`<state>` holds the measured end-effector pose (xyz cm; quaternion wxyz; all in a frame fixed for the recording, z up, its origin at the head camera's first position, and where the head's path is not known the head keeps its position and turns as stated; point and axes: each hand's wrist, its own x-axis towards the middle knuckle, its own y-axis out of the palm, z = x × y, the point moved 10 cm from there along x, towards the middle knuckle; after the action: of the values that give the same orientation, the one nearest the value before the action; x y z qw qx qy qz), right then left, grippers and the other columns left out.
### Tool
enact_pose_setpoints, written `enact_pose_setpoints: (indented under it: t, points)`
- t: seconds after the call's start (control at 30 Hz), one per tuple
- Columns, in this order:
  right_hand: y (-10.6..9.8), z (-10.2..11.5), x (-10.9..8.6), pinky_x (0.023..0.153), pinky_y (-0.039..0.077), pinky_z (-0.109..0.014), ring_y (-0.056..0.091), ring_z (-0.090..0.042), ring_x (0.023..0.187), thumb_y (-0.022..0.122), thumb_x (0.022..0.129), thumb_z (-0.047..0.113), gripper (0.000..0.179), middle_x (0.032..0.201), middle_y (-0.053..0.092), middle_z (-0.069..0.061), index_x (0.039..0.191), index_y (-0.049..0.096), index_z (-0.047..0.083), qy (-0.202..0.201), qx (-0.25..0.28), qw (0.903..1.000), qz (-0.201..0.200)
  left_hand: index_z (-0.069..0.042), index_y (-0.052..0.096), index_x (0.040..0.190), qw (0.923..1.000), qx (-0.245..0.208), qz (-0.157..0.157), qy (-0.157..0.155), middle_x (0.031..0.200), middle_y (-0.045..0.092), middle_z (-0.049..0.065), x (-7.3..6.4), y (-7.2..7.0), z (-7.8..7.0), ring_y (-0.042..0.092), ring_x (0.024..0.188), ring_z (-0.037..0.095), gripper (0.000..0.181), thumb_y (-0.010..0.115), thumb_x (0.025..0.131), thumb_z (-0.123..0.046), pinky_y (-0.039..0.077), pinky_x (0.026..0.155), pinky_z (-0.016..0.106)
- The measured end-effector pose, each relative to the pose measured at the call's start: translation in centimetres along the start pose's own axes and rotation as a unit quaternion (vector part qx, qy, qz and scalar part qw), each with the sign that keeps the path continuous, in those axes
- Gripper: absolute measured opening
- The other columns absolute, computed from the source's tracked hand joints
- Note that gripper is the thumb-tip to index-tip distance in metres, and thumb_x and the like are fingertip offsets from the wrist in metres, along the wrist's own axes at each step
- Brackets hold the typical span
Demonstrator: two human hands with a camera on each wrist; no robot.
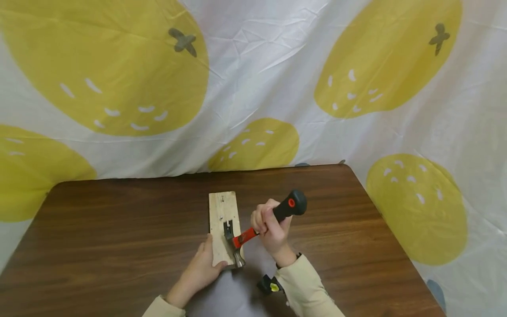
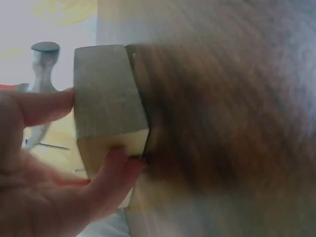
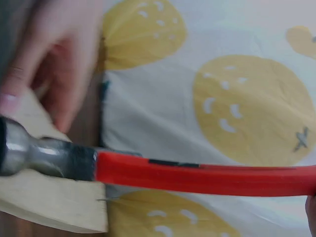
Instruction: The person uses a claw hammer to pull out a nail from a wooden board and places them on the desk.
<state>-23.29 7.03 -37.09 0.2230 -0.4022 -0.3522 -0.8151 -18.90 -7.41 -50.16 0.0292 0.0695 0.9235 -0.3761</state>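
A pale wooden block (image 1: 218,207) lies lengthwise on the table, with nails (image 1: 221,216) sticking out of its upper face. My left hand (image 1: 199,269) grips its near end, thumb and fingers on different sides, as the left wrist view also shows. My right hand (image 1: 274,231) holds a claw hammer (image 1: 244,237) by its black and red handle (image 3: 207,180). The hammer's metal head is over the block, claw pointing away from me and striking face near the block's close end. Whether the claw touches a nail, I cannot tell.
Beside my right sleeve sits a small black and yellow object (image 1: 271,285), partly hidden. The brown wooden table (image 1: 119,237) ends at a white curtain (image 1: 253,83) with yellow fruit prints, hanging behind it and along the right.
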Motion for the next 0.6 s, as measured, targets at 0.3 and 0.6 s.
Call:
enact_pose_setpoints:
  t: [0.3, 0.6]
  points:
    - [5.6, 4.6, 6.9, 0.03, 0.021, -0.019, 0.021, -0.008, 0.033, 0.038, 0.097, 0.015, 0.033, 0.045, 0.024, -0.001, 0.066, 0.031, 0.004, 0.039, 0.017, 0.9986, 0.031, 0.01, 0.047, 0.12, 0.9595, 0.001, -0.208, 0.19, 0.109, 0.057, 0.022, -0.2, -4.8, -4.0, 0.056, 0.099, 0.035, 0.049, 0.068, 0.079, -0.006, 0.047, 0.083, 0.046]
    - [6.3, 4.3, 7.3, 0.029, 0.021, -0.019, 0.022, -0.008, 0.032, 0.039, 0.096, 0.015, 0.034, 0.045, 0.024, 0.0, 0.065, 0.03, 0.004, 0.071, 0.034, 0.9961, 0.041, 0.0, 0.06, 0.081, 0.916, -0.027, -0.274, 0.292, 0.073, 0.063, 0.006, -0.7, -5.5, -6.1, 0.061, 0.064, 0.014, 0.023, 0.064, 0.066, 0.018, 0.051, 0.059, 0.021]
